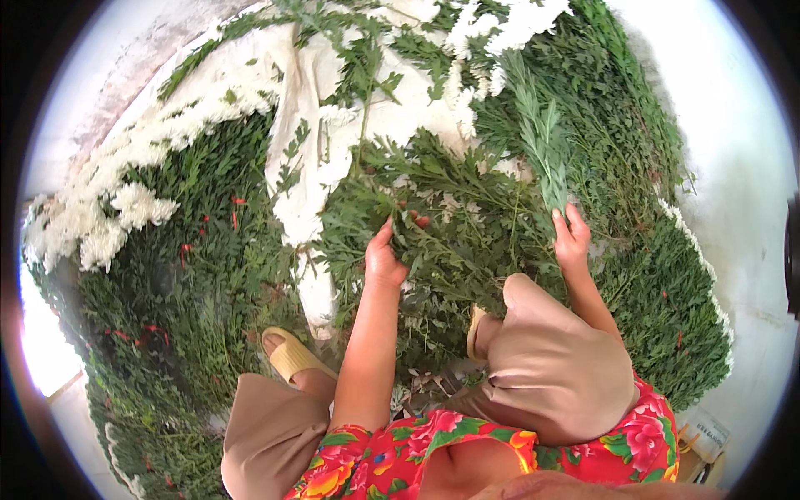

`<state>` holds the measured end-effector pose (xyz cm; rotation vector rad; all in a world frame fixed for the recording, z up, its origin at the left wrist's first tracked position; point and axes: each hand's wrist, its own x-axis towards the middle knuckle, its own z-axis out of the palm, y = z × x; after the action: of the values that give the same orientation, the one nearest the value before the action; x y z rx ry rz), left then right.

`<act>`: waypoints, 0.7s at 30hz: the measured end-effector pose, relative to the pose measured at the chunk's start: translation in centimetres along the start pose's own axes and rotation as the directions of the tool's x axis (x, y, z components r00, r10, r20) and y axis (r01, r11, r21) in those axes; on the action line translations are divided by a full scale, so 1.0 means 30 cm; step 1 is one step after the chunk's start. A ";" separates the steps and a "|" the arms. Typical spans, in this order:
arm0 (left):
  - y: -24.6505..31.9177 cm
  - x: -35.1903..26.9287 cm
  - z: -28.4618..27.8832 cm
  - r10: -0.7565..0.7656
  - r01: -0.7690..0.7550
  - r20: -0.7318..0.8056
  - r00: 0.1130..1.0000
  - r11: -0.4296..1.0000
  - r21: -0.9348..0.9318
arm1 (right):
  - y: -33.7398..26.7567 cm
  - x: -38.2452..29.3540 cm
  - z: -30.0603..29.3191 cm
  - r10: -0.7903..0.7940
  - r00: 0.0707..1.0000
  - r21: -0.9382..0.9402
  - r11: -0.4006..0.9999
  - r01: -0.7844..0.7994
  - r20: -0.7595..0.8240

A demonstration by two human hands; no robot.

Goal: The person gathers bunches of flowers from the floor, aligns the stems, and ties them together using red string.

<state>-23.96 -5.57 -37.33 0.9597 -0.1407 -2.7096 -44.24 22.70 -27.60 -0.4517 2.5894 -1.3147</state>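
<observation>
My left hand [386, 253] is closed around leafy green stems [359, 206], which look like chrysanthemum. Its fingertips are partly covered by the leaves. To the right, my right hand [570, 237] grips the lower end of a long pale-green leafy stem [540, 134] between thumb and fingers. That stem points away from me, up to white flower heads [525, 25]; whether these grow on it I cannot tell. Between and below both hands lies a loose heap of cut stems and leaves [475, 244].
A large stack of white chrysanthemums with blooms [140, 209] and red ties [185, 253] fills the left side. More stacked stems [600, 119] lie at right, beside a pale wall [731, 156]. White cloth [281, 131] spreads ahead. A box [706, 434] stands at lower right.
</observation>
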 end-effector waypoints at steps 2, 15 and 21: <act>0.008 -0.003 0.017 -0.012 0.012 -0.021 1.000 1.000 0.004 | 0.006 -0.063 0.011 -0.035 0.998 -0.006 0.999 0.035 0.044; 0.038 -0.023 0.092 -0.006 0.011 0.049 0.999 0.996 -0.091 | -0.004 -0.274 0.171 0.083 0.937 0.209 0.965 -0.161 0.340; 0.035 -0.006 0.069 -0.051 0.049 -0.020 0.999 0.995 -0.081 | 0.091 -0.284 0.203 0.659 0.676 0.383 0.561 -0.734 0.330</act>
<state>-24.91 -6.51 -35.43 0.9815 -0.0031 -2.7259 -34.87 22.71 -33.02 0.5250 1.8298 -1.4392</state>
